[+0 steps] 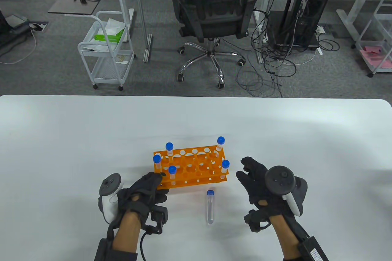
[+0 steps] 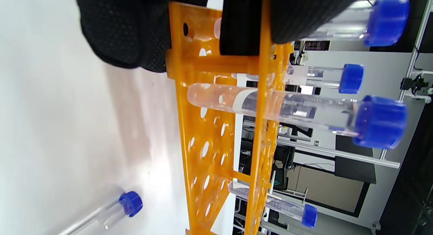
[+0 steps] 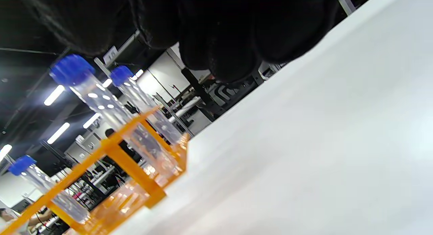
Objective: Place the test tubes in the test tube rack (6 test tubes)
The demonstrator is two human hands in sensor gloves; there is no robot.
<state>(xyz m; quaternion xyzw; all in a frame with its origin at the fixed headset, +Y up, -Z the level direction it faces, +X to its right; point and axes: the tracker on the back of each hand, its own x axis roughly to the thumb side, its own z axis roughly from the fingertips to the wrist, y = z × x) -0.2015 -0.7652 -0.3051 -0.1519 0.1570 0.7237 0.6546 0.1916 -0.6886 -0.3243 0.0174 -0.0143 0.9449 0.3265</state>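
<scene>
rack (image 1: 196, 167): orange, perforated, mid-table, five blue-capped clear tubes upright | loose tube (image 1: 210, 207): lay flat just in front | left hand (image 1: 147, 190): gripped rack's near-left corner | right hand (image 1: 260, 184): fingers spread, empty, right of rack

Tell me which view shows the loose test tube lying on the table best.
The table view: the loose test tube lies whole on the table, in front of the orange rack, between both hands. The left wrist view catches only its blue-capped end, partly cut off at the bottom edge. The right wrist view misses it.
</scene>
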